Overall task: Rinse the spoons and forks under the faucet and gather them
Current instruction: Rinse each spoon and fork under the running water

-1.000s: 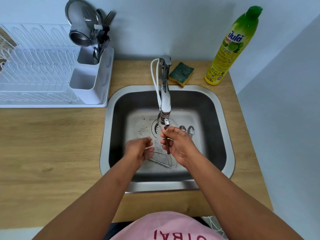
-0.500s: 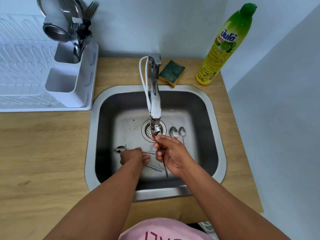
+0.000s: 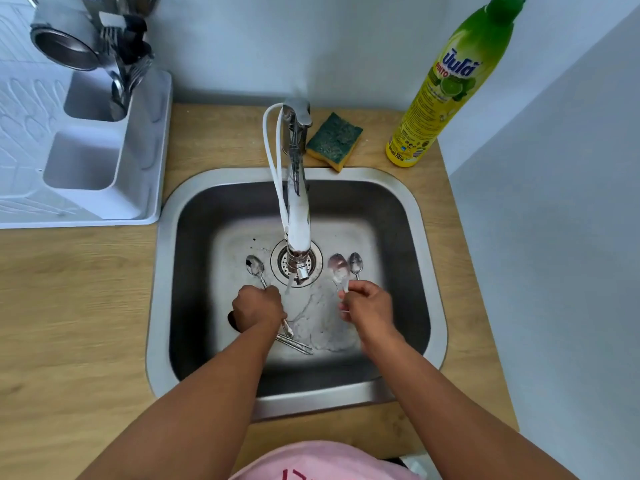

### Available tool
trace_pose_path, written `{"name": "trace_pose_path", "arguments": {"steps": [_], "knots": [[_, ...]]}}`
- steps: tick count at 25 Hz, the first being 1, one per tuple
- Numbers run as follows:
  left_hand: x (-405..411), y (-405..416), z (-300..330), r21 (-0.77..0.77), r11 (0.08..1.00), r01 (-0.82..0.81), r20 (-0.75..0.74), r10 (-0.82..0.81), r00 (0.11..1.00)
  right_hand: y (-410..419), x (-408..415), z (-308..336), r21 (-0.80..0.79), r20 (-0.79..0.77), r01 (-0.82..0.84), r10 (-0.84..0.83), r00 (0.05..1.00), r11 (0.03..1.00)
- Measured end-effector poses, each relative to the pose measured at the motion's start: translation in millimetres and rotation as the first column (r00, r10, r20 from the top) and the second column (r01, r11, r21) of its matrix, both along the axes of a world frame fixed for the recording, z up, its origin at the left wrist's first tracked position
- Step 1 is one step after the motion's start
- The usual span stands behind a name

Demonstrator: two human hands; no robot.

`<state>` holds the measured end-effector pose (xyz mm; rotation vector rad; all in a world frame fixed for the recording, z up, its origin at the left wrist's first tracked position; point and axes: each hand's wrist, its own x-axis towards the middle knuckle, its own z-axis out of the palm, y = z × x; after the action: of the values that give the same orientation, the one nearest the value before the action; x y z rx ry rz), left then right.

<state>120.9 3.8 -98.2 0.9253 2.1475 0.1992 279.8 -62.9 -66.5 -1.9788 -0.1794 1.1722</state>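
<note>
On the counter: pale wood worktop (image 3: 79, 306), steel sink (image 3: 429, 271), grey-blue walls.
Bottle (image 3: 450, 84): yellow-green, lime picture, "700" near the base.
Faucet (image 3: 297, 202): running.
Left hand (image 3: 258, 311): closed around a spoon (image 3: 255, 266) handle.
Right hand (image 3: 369, 308): pinching a spoon (image 3: 338, 266); another (image 3: 355, 263) beside it.

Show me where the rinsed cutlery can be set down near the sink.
Bare wooden counter left of the sink, in front of the drying rack. Behind the sink is crowded: sponge, soap bottle.
</note>
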Motion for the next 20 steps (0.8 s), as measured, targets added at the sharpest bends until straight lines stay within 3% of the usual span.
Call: {"name": "trace_pose_path", "arguments": {"steps": [3,7,11,12,15,20], "knots": [[-4.6,1.3,0.5,-0.047,0.998,-0.041,0.172,0.049,0.984,6.5,19.2,-22.3,-0.129,0.198,-0.014,0.040,0.979,0.992],[-10.2,-7.4,2.8,-0.025,0.995,-0.101,0.438,0.102,0.893,10.9,26.0,-22.5,-0.281,0.383,-0.162,0.265,0.885,0.946],[-12.9,-17.1,19.2,-0.032,0.998,-0.054,0.629,0.062,0.775,3.3,5.9,1.4,-0.282,0.556,-0.390,0.481,0.678,0.876],[-13.1,-18.8,25.4,-0.026,0.999,-0.032,0.667,0.041,0.744,2.1,-3.3,9.0,-0.193,0.515,-0.464,0.492,0.702,0.864],[-13.5,-22.1,43.1,0.041,0.998,0.037,0.717,-0.055,0.695,-2.9,-34.4,30.7,0.055,0.146,-0.584,0.572,0.807,0.810],[-17.6,-28.4,64.1,0.102,0.995,-0.023,0.701,-0.056,0.711,-17.5,-55.4,45.3,0.085,0.154,-0.588,0.573,0.805,0.804]]}}
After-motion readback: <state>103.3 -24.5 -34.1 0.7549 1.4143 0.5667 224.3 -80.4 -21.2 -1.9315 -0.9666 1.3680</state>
